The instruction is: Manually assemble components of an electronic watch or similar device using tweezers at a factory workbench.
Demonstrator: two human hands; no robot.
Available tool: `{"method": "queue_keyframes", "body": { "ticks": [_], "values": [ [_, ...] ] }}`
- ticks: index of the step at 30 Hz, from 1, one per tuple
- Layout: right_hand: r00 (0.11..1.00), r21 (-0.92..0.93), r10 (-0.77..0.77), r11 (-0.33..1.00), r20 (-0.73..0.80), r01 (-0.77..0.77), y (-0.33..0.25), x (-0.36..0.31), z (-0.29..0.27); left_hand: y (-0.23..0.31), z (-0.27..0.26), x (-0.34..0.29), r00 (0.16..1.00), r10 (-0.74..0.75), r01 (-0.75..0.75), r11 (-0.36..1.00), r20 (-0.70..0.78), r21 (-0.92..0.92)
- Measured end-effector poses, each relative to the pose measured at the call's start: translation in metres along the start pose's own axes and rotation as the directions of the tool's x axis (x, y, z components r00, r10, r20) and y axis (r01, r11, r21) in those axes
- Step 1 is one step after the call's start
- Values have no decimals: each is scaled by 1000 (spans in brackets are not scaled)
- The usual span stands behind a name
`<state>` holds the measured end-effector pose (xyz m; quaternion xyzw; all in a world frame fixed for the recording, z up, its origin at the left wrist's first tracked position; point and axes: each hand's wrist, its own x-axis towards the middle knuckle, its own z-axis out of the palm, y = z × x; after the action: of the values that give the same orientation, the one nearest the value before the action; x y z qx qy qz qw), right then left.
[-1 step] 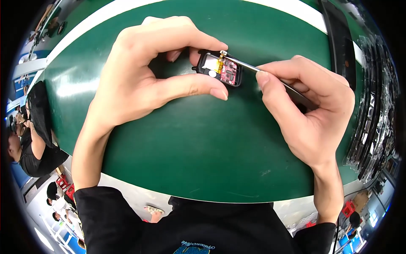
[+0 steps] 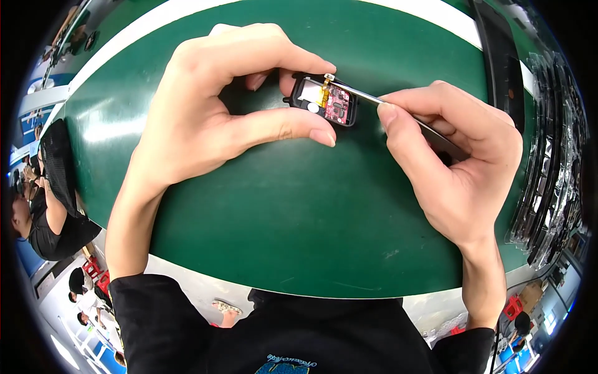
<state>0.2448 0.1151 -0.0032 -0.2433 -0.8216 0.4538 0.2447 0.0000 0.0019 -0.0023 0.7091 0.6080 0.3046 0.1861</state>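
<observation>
Open black device [image 2: 320,104]: held over the green counter [image 2: 280,237], toward its far edge.
Gold flex cable [image 2: 325,93]: best touched lightly, without creasing.
Left hand [image 2: 205,106]: clamped on the device; best braced firmly.
Right hand [image 2: 461,143]: clamped on a slim metal tool [image 2: 367,97], ending near the cable; better guided clear of the red circuit board [image 2: 338,106].
Trays [image 2: 541,168]: stacked by the counter's right edge.

A: Casing [image 2: 355,113] finish?
B: Plastic, smooth.
A: Tool [image 2: 369,96] right of casing?
B: Metal, shiny.
A: Tabletop [image 2: 299,218] under casing?
B: Smooth, glossy.
A: Trays [image 2: 549,162], far right of casing?
B: Glossy plastic, partly clear.
</observation>
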Motion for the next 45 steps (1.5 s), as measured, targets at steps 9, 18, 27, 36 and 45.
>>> {"method": "queue_keyframes", "body": {
  "ticks": [9, 18, 27, 36, 45],
  "values": [
    [992, -56, -113, 992, -48, 110, 4, -2, -2, 2, 6, -2, 997, -61, 58, 995, -38, -79],
    [954, -242, -285, 936, -93, 256, 5, -3, 4, -1, 3, -2, 998, -58, 55, 996, -36, -68],
    [939, -276, -336, 911, -66, 307, 7, 0, 5, -1, -1, 0, 998, -65, 64, 995, -9, -71],
    [990, -47, -141, 989, -1, 141, 5, 1, -2, -13, -10, 0, 997, -12, 25, 985, 74, -168],
    [999, -15, -42, 999, 22, 42, 3, 0, -4, -16, -11, 1, 994, 21, 2, 976, 103, -219]
  ]
}}
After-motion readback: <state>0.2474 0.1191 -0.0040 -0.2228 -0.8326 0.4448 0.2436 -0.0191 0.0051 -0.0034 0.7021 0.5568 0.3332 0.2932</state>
